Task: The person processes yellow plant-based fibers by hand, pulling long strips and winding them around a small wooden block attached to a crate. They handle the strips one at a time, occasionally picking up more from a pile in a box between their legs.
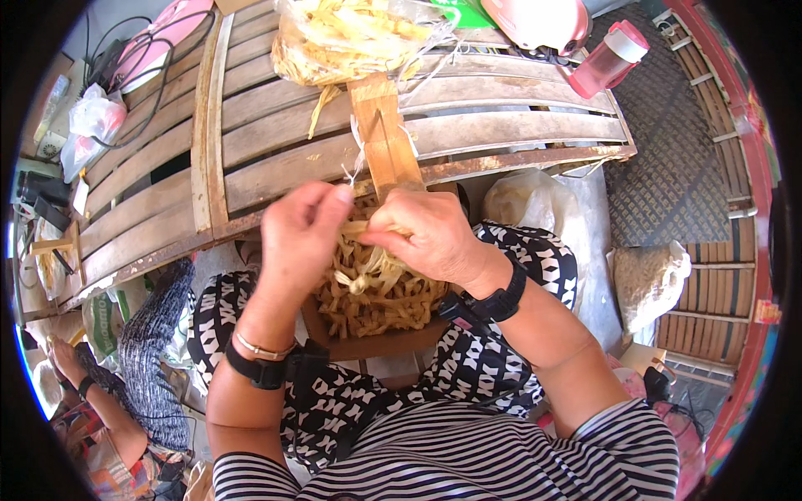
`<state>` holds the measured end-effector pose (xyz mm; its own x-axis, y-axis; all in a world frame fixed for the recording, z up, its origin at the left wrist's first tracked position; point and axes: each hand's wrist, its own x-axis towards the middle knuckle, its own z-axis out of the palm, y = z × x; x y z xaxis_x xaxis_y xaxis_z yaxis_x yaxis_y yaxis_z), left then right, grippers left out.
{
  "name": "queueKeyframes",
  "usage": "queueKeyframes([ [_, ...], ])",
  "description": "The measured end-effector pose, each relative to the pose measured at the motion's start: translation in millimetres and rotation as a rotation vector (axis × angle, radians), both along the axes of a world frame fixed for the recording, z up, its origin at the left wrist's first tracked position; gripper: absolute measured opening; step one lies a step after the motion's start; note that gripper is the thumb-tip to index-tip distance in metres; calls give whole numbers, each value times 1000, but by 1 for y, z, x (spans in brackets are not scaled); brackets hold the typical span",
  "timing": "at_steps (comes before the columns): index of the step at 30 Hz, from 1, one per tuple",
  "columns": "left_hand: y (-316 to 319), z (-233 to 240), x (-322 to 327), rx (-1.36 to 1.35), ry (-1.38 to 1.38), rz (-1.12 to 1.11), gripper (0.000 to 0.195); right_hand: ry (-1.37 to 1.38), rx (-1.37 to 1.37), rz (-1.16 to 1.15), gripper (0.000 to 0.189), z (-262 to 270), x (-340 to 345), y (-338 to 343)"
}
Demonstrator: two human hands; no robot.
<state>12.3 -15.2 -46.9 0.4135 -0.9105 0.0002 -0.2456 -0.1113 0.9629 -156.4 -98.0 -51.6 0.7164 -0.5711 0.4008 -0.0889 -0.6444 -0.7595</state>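
Both my hands are raised close together above a cardboard box (382,348) of tan braided or knotted fibre strips (376,307), which stands between my knees. My right hand (426,232) pinches a pale yellow fibre strip (356,228) beside the end of a wooden board (385,131) fixed on the table. My left hand (307,232) is slightly blurred, its thumb and fingertips together near a white string (354,172); whether it grips the strip or the string cannot be told. A knotted strip end (354,283) hangs below the hands. A clear plastic bag of yellow strips (357,41) lies behind the board.
The slatted wooden table (282,144) has a rusty metal edge. On it are a pink bottle (609,59), a small plastic bag (94,125) and black cables. A filled sack (648,282) stands at right. Another person's arm (100,401) shows at lower left.
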Motion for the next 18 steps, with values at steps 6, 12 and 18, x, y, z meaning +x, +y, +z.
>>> queueKeyframes([
  [6, 12, 10, -24, 265, 471, -451, 16, -100, 58, 255, 27, 17, -6, -3],
  [12, 18, 49, -10, 182, 568, -776, 28, -1, 159, 32, 18, 26, -8, -16],
  [18, 1, 17, 8, -205, -469, -523, 29, 115, 1517, 287, 23, 4, -3, -10],
])
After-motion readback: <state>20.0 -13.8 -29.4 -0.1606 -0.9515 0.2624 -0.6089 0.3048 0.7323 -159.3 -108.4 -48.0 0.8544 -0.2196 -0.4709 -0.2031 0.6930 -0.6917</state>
